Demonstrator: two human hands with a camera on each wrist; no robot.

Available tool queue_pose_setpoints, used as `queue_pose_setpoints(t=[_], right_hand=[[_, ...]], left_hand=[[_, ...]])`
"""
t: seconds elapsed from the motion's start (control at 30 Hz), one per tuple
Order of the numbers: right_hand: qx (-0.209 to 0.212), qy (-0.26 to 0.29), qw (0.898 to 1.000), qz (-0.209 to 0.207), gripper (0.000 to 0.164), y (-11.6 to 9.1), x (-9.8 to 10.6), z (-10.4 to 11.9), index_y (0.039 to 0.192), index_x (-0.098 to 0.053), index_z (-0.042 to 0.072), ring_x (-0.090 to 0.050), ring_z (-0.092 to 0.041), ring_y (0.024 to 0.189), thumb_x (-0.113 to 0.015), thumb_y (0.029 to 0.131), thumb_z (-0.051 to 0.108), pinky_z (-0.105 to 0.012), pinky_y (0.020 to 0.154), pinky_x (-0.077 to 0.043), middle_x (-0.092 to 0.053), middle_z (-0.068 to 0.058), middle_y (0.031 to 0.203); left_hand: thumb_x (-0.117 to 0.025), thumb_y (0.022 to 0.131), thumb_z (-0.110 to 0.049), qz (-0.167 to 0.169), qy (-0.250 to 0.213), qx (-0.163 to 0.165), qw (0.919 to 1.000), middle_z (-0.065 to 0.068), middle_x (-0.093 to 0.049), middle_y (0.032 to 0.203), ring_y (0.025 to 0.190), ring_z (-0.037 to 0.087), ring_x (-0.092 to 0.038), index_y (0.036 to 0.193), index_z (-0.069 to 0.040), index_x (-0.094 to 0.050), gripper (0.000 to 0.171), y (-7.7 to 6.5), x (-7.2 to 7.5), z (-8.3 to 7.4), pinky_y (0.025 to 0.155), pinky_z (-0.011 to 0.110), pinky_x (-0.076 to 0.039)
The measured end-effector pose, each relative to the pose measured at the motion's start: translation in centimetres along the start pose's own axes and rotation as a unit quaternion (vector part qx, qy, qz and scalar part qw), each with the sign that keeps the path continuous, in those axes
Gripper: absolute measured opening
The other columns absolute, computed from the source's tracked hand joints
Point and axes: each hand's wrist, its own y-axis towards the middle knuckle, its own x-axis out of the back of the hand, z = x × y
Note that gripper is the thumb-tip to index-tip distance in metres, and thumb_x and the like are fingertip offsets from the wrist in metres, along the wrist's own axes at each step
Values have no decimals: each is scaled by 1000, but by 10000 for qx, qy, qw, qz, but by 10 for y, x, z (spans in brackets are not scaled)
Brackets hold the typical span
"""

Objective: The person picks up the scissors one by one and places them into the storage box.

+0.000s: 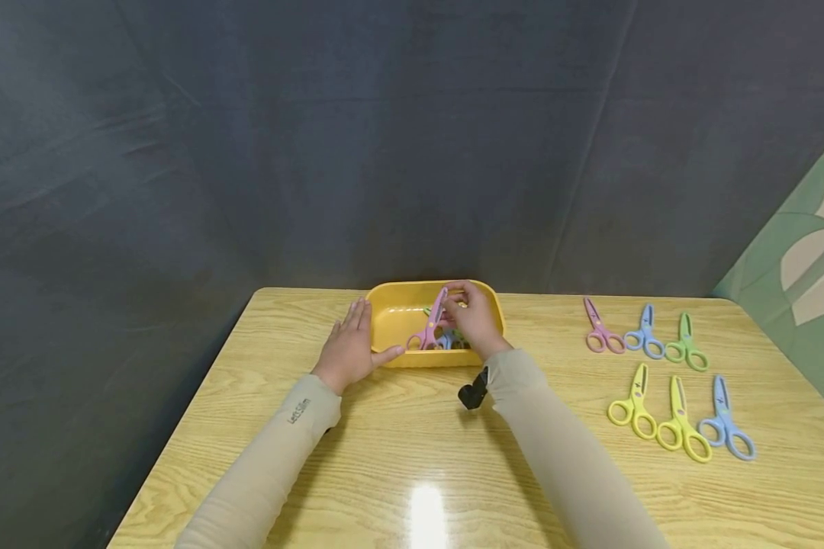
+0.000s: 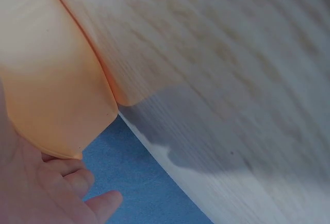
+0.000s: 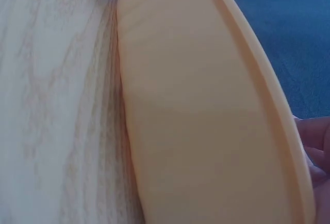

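Note:
A yellow plastic bin (image 1: 390, 324) stands at the back of the table. My left hand (image 1: 348, 349) rests against its left side, fingers straight and thumb along the front rim; in the left wrist view the fingers (image 2: 77, 180) touch the bin's edge. Reaching over the bin's right part, my right hand (image 1: 476, 316) pinches pink scissors (image 1: 430, 326) by the blade end, handle loops hanging toward the front rim. Blue scissors (image 1: 444, 340) and some green pieces lie lower in the bin, partly hidden. The right wrist view is mostly filled by the bin's outer wall (image 3: 201, 100).
On the right of the wooden table (image 1: 384, 450) several scissors lie apart in two rows. The back row has pink scissors (image 1: 600, 329), blue ones (image 1: 646, 335) and green ones (image 1: 687, 347). In front are yellow scissors (image 1: 636, 400) and blue ones (image 1: 724, 423). A dark curtain (image 1: 412, 152) hangs behind.

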Motion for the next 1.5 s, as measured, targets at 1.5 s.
queue_pose_setpoints(t=[1.5], right_hand=[[-1248,-657,9876,-696,30,3,-6,-3,123,-58,-10,-61,-12,56,-56,93,-8,-23,56,-56,-61,-14,83]], left_hand=[[-57,91,-70,-35,-27,-67,10000,22,-9,167,156,33,-6,159,6,-11,112,-1,0,0,121,57,-17]])
